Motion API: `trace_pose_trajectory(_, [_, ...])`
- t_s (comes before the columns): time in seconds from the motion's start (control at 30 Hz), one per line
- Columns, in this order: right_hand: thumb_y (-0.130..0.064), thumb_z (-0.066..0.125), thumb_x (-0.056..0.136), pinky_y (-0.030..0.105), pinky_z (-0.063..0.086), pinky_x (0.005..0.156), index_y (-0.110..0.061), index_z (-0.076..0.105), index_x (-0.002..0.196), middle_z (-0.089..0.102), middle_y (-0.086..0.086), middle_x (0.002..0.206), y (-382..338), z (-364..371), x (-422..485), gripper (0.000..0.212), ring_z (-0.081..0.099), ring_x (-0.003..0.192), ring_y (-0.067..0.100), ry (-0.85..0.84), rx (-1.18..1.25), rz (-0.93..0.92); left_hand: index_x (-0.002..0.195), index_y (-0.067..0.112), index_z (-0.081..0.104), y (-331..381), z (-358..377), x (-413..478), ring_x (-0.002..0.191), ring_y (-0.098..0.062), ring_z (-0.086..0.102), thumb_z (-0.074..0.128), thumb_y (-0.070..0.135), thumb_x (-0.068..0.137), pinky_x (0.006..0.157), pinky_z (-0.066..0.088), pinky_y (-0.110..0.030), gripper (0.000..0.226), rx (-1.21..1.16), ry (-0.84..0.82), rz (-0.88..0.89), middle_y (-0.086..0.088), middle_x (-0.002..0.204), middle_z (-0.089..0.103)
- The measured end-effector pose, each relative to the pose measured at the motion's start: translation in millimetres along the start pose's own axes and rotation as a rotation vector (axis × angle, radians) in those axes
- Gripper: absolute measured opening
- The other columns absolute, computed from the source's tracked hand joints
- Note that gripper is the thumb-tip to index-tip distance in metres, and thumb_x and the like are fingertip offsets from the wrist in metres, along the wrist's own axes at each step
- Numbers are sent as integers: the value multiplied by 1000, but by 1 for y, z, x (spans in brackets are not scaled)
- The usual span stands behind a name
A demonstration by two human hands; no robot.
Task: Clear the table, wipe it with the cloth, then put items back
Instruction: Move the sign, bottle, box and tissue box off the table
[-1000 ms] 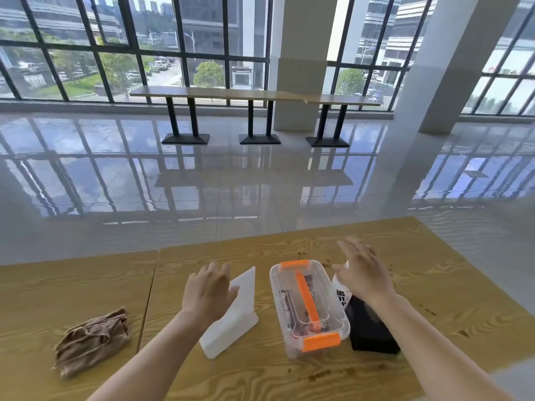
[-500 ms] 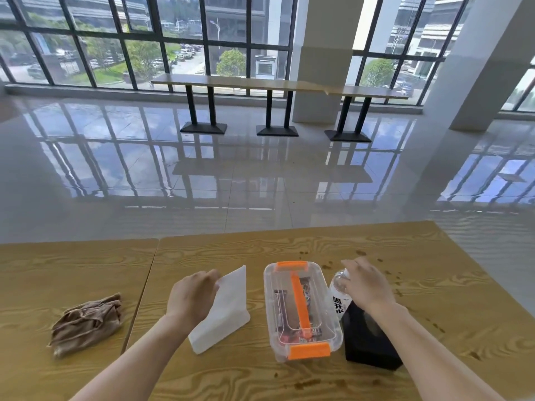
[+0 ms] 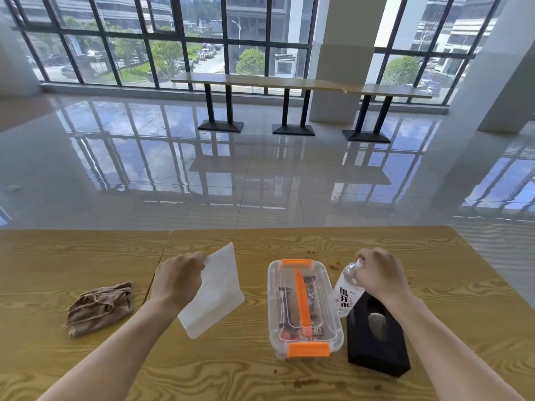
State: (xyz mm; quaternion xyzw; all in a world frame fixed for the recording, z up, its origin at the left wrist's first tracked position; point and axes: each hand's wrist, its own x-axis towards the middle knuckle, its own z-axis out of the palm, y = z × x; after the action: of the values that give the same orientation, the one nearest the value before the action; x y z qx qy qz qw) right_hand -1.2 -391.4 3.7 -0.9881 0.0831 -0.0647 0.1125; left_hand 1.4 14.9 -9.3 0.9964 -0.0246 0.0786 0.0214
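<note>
while gripped — white stand [image 3: 212,290], bottle [image 3: 348,287]

Counted on worktop [image 3: 289,380]: one cloth [image 3: 100,306], one white stand [image 3: 214,296], one clear box [image 3: 304,308], one bottle [image 3: 347,290], one black box [image 3: 376,340].

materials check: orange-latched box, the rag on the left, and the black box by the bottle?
Orange-latched box: clear glossy hard plastic, contents show through; latches and handle opaque orange plastic. Rag: soft brown fabric, crumpled folds, matte. Black box: matte black, sharp edges, oval top opening; card or plastic, can't tell. Bottle: clear plastic, apparently.
</note>
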Motion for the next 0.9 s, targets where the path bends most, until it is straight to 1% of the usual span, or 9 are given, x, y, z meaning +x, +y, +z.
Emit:
trace_pose_trajectory(0.13, [-9,69,78,30,40,64,-7,73,97,70,13,92,-7,-25,7,19,62,82,29,86,45,-32,76,20,52,-4,-13,2,64,-32,62,56,7,86,50,30,-30,16,-1,53,-18,2,71,67])
trace_pose_trajectory(0.3, [-9,75,74,33,47,54,-3,71,84,69,14,74,-24,-54,12,13,62,68,31,175,81,-110,72,21,47,-9,-30,2,59,-33,61,56,5,84,49,32,-29,21,0,105,-36,-1,67,66])
trace_pose_trajectory(0.37, [-11,77,72,36,52,58,-2,72,87,70,15,76,-33,-64,15,18,63,69,33,197,82,-148,73,18,51,-11,-38,2,60,-33,60,55,7,85,50,34,-30,18,-5,122,-58,-1,68,66])
trace_pose_trajectory(0.47, [-14,77,73,32,43,58,-2,72,89,68,13,79,-47,-78,19,21,59,68,29,250,67,-190,72,19,50,-12,-49,2,61,-33,59,55,8,86,52,34,-31,19,-30,156,-84,-1,69,65])
trace_pose_trajectory(0.57, [-13,79,72,28,36,55,-3,73,94,65,13,82,-61,-86,21,25,54,67,26,301,92,-256,75,19,54,-15,-60,1,63,-33,61,54,9,86,52,35,-31,15,-23,179,-114,-3,72,67])
trace_pose_trajectory(0.63, [-13,78,72,28,38,54,-4,73,95,66,14,84,-72,-91,23,25,57,67,27,315,111,-301,75,18,55,-17,-67,0,62,-33,60,55,8,85,53,39,-31,14,-23,190,-128,-4,69,66])
trace_pose_trajectory(0.7, [-12,75,73,30,40,57,-2,72,90,67,15,83,-83,-94,27,20,58,69,29,321,112,-336,72,17,52,-18,-74,-3,61,-34,60,55,7,84,54,43,-32,16,-34,207,-151,-5,65,64])
trace_pose_trajectory(0.8, [-13,74,72,29,35,59,-2,73,89,70,15,83,-99,-98,30,20,56,70,29,321,127,-362,71,16,50,-21,-84,-7,60,-35,59,52,8,86,55,43,-33,18,-45,234,-188,-7,64,62])
trace_pose_trajectory(0.9, [-14,74,70,29,34,61,-5,74,94,71,14,85,-112,-98,33,25,60,73,31,328,167,-401,71,15,51,-28,-93,-15,59,-36,57,52,7,86,54,42,-34,17,-39,272,-225,-8,63,61])
